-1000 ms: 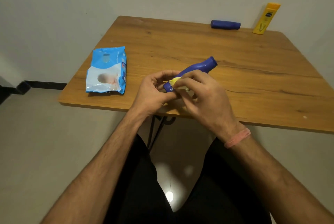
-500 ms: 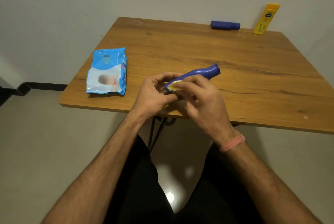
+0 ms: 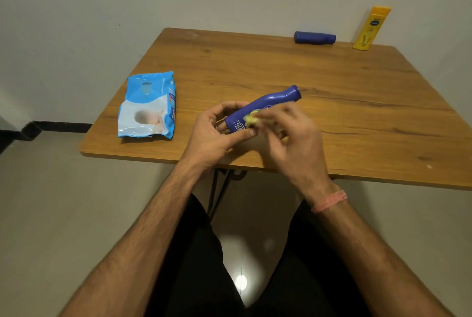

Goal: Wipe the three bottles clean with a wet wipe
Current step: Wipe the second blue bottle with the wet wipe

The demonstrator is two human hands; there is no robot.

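Observation:
My left hand [image 3: 217, 135] grips the base of a dark blue bottle [image 3: 265, 104], which tilts with its cap end up and to the right over the near part of the wooden table [image 3: 281, 66]. My right hand [image 3: 293, 137], blurred with motion, pinches a crumpled yellowish wet wipe [image 3: 252, 118] against the bottle's side. A second dark blue bottle [image 3: 314, 37] lies on its side at the table's far edge. Beside it on the right, a yellow bottle [image 3: 371, 28] leans against the wall.
A blue and white pack of wet wipes [image 3: 148, 107] lies near the table's left front corner. The wall runs right behind the table's far edge. My legs in dark clothing sit below the table's front edge, with light floor on either side.
The bottle has turned in my left hand, so more of its body shows. My right hand has slid the wipe along the bottle and is blurred with motion.

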